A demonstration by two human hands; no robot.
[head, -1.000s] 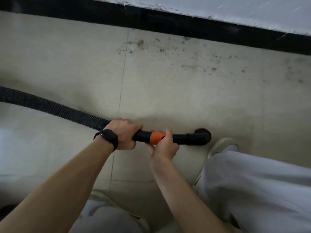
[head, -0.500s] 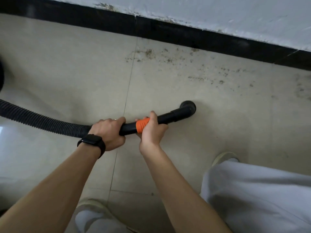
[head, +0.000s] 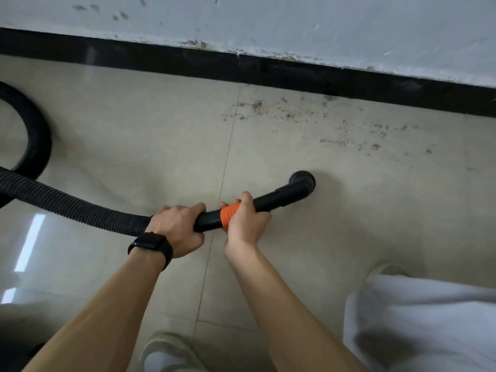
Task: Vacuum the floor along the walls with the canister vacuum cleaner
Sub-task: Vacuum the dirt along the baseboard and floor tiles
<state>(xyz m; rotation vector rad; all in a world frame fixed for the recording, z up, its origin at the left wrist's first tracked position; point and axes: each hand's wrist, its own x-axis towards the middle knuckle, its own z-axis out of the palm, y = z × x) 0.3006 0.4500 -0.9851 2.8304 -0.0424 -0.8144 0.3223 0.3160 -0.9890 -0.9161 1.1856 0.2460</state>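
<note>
A black ribbed vacuum hose [head: 67, 205] runs in from the left and ends in a rigid black tube with an orange collar [head: 228, 214]. The tube's round nozzle [head: 302, 181] points down at the beige tiled floor [head: 150, 135]. My left hand [head: 178, 228], with a black watch on the wrist, grips the tube where the hose joins it. My right hand [head: 245, 220] grips the orange collar just to the right. Brown dirt specks [head: 346, 130] lie on the tile between the nozzle and the black baseboard [head: 295, 73]. The canister is out of view.
A white scuffed wall [head: 268, 22] rises above the baseboard. The hose loops back in a black curve [head: 37, 130] at the far left. My legs in pale trousers [head: 429, 323] and light shoes [head: 166, 347] stand at the bottom and right.
The nozzle has swung away from my right foot, out towards the wall and the dirt. The view has tilted up, showing more wall and the hose loop at left.
</note>
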